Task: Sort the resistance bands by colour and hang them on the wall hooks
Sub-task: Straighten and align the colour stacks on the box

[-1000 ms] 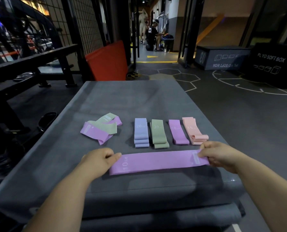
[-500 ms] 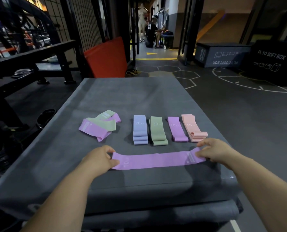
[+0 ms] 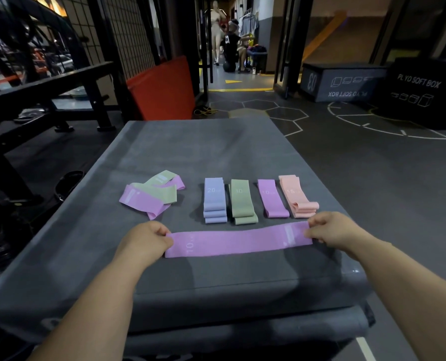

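Left hand [image 3: 145,242] and right hand [image 3: 330,230] each pinch one end of the purple band [image 3: 239,242], stretched flat along the surface's [image 3: 190,152] near edge, just before four folded stacks.

Person's body, two arms in view. Left hand [image 3: 143,242]: bare, broad-backed and rounded, the knuckles forming a soft ridge, the thumb short and blunt-tipped. Right hand [image 3: 331,229]: bare, of like build, its back smooth and its knuckles only faintly marked. Left forearm [image 3: 94,303]: uncovered skin along all of its visible length, smooth, thickening from a narrower wrist towards the elbow end. Right forearm [image 3: 412,295]: likewise uncovered and smooth, with the same taper to the wrist. Both arms are dimly lit.
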`<state>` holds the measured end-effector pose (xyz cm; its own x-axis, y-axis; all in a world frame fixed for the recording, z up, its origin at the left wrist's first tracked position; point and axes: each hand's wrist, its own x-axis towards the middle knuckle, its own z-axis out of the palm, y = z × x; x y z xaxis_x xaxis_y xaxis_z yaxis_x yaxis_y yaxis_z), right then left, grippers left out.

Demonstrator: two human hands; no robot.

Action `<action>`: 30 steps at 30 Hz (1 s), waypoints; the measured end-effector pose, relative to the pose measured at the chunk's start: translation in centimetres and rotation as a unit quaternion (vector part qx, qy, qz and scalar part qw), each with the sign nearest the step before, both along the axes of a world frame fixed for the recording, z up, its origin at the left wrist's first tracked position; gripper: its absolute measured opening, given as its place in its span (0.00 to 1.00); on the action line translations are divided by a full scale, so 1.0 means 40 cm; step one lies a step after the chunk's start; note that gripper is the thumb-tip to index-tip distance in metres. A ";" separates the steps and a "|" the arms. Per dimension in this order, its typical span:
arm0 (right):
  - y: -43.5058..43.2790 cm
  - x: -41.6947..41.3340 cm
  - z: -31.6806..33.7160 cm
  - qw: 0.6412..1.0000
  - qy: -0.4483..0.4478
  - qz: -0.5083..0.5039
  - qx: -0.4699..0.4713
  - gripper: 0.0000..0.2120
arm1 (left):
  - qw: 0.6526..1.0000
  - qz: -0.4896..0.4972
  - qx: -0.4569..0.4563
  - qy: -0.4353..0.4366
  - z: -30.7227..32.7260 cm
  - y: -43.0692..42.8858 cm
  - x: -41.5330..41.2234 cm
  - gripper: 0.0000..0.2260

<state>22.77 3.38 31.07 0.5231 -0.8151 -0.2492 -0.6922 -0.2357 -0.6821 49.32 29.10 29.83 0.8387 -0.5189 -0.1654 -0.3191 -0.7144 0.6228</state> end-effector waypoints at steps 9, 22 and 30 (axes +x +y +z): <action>0.026 0.010 0.015 0.958 -0.238 0.006 0.161 0.07 | 0.975 0.069 -0.190 0.094 0.016 -0.001 -0.002 0.08; 0.064 0.030 -0.013 0.992 -0.069 0.109 0.015 0.06 | 0.995 0.054 0.037 -0.069 0.019 0.054 -0.004 0.08; 0.075 0.046 -0.019 0.983 0.061 0.160 -0.061 0.06 | 0.983 0.009 0.173 -0.062 0.024 0.054 -0.011 0.09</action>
